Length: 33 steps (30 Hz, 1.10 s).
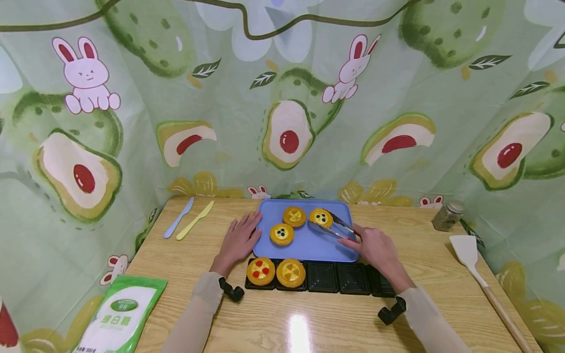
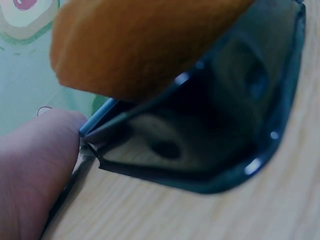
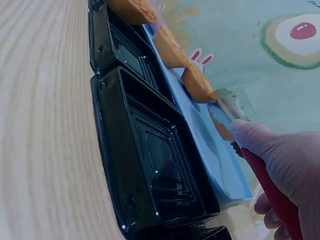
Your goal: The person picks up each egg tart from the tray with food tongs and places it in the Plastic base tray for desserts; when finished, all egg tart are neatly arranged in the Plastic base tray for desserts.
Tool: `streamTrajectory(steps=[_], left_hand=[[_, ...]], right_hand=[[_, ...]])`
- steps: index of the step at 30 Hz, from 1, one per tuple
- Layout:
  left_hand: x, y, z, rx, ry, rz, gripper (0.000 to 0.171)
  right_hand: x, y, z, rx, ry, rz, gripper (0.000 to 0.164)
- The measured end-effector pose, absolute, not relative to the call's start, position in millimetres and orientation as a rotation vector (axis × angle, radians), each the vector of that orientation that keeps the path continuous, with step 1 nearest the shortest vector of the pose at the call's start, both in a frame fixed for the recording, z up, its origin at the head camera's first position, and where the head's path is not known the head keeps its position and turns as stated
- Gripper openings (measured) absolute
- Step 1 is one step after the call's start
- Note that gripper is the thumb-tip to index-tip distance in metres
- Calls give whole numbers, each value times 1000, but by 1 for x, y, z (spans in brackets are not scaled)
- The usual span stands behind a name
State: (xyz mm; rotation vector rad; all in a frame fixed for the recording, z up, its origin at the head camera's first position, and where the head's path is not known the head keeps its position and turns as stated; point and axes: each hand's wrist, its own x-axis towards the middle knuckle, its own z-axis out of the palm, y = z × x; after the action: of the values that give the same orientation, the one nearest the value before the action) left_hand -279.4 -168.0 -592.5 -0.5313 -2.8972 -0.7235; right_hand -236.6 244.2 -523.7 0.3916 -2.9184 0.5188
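My right hand (image 1: 377, 247) grips red-handled tongs (image 3: 272, 192), whose metal arms straddle a small tart (image 1: 321, 218) topped with dark berries on the blue tray (image 1: 318, 250); whether they squeeze it I cannot tell. Beside it on that tray are a tart with yellow wedges (image 1: 294, 216) and another dark-berry tart (image 1: 281, 235). With fingers extended, my left hand (image 1: 238, 242) rests at the tray's left edge. In front lies a black compartment tray (image 1: 322, 275); its two leftmost compartments hold a red-topped tart (image 1: 260, 271) and a yellow-wedge tart (image 1: 291, 273).
Blue (image 1: 179, 218) and yellow (image 1: 195, 220) plastic knives lie at the back left. A green-and-white bag (image 1: 121, 314) is at the front left. On the right are a spice jar (image 1: 448, 216) and a white spatula with wooden handle (image 1: 494, 299). A patterned curtain hangs behind.
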Motion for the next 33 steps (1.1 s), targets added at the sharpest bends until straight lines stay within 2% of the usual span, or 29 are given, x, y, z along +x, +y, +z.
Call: streamTrajectory(steps=[8,24,31,33], left_hand=[[-280,-169,-589,-530,-2918,-701,59],[-279,-169,-593,-531,-2916,-698,60],[-278,-169,-589,-530,-2913,-724,60],[-279,-169,-589,-532,-2916,-724,60]], right_hand=[[-222,246,-518,400,-2909,551,50],[-179,244,-515,413,-2845,486,58],[-157,244,-511,435,-2827,454,54],[-149,244,-510,427,-2834,428,59]])
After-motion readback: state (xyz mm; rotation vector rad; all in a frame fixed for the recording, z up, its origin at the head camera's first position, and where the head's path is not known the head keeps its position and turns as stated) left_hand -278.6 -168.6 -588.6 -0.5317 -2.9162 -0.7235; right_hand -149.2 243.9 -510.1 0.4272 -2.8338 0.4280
